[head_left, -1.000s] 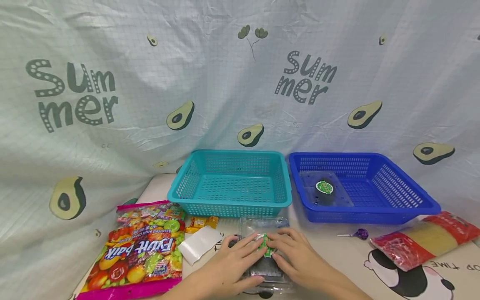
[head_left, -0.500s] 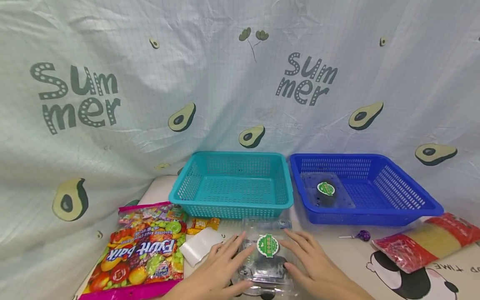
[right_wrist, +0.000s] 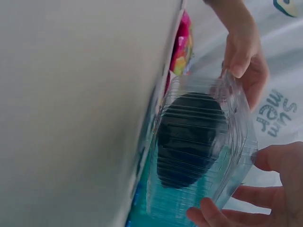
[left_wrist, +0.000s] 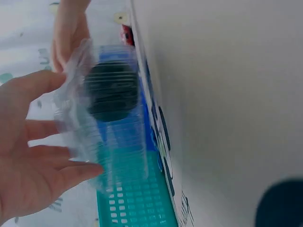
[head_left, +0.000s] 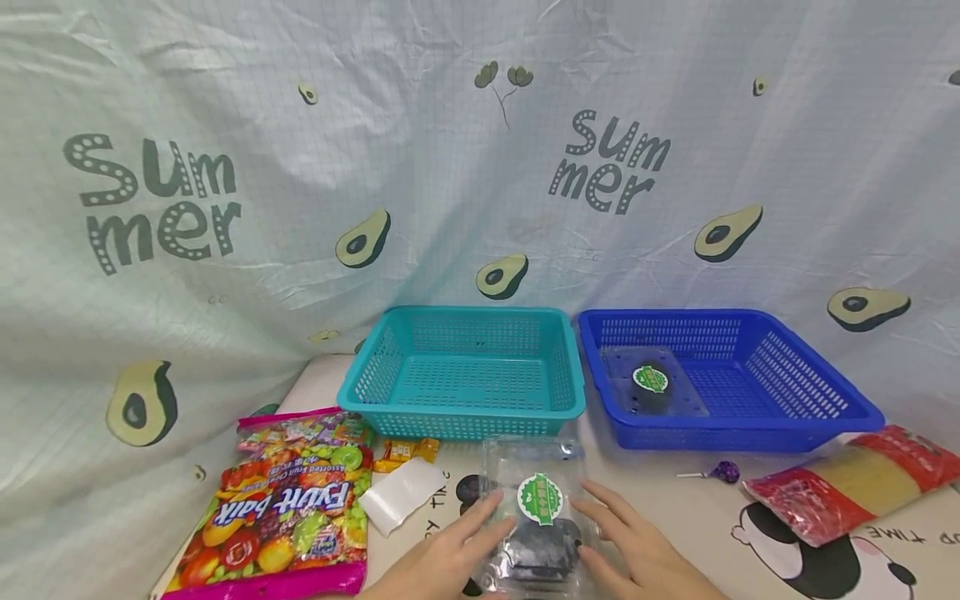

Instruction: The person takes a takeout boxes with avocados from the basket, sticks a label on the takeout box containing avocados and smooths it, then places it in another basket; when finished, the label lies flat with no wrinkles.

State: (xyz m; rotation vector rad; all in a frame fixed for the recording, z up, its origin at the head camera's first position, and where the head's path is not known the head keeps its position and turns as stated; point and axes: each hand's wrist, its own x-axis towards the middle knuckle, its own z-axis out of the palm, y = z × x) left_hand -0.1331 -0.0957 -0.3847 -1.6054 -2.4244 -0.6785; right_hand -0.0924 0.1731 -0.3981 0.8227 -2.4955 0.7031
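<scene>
A clear plastic clamshell box (head_left: 536, 454) with a round green-and-white sticker (head_left: 540, 498) on its lid is between my two hands, in front of the teal basket. A dark oval thing (right_wrist: 191, 139) shows through its ribbed wall. My left hand (head_left: 453, 550) grips one side of the box, thumb and fingers apart along its edge in the left wrist view. My right hand (head_left: 637, 542) holds the opposite side, the thumb on the rim and the fingers at the underside in the right wrist view. The left wrist view is blurred around the box.
Behind stand a teal basket (head_left: 480, 423) and a blue basket (head_left: 735, 437) with another clamshell box (head_left: 618, 367) inside. A fruit candy bag (head_left: 288, 508), orange packet (head_left: 405, 450) and white sheet (head_left: 401, 493) lie left. A lollipop (head_left: 725, 472) and red-and-yellow bag (head_left: 855, 483) lie right.
My hands lay over the lid a second ago, covering much of the sticker. They have drawn apart to the box's sides, leaving the sticker in full view.
</scene>
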